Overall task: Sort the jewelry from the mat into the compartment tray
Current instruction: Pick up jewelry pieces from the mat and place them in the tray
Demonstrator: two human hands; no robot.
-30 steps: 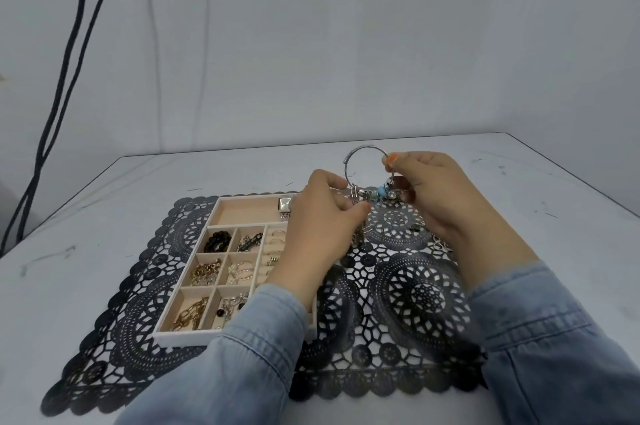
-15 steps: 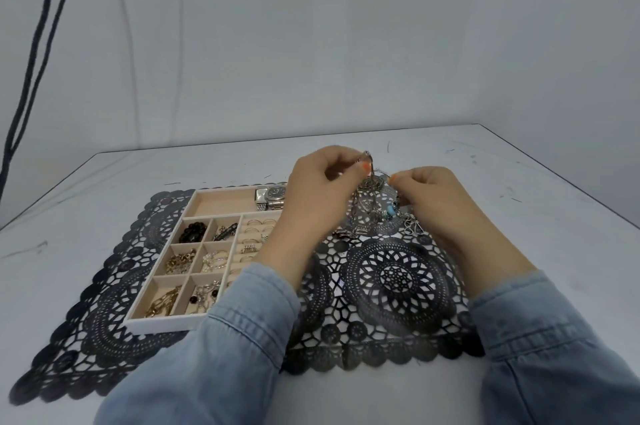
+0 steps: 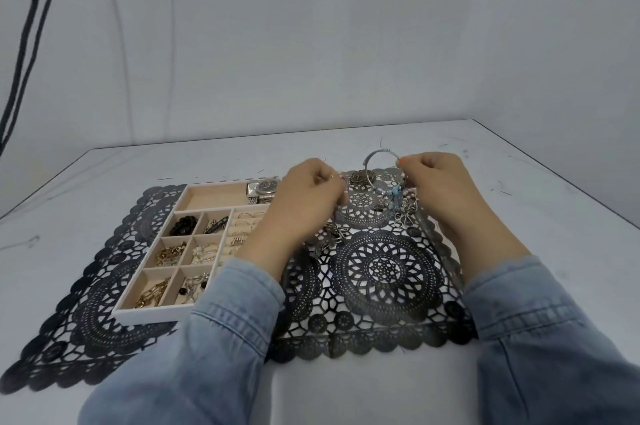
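Just above the mat's far end, a charm bangle stands upright, pinched at its rim by the right hand. The left hand curls beside it; whether it holds anything, I cannot tell. The tray lies on the mat's left side, a watch in its far compartment.

A plain grey wall stood at twelve o'clock behind a scuffed white table; two black cables hung at ten o'clock.
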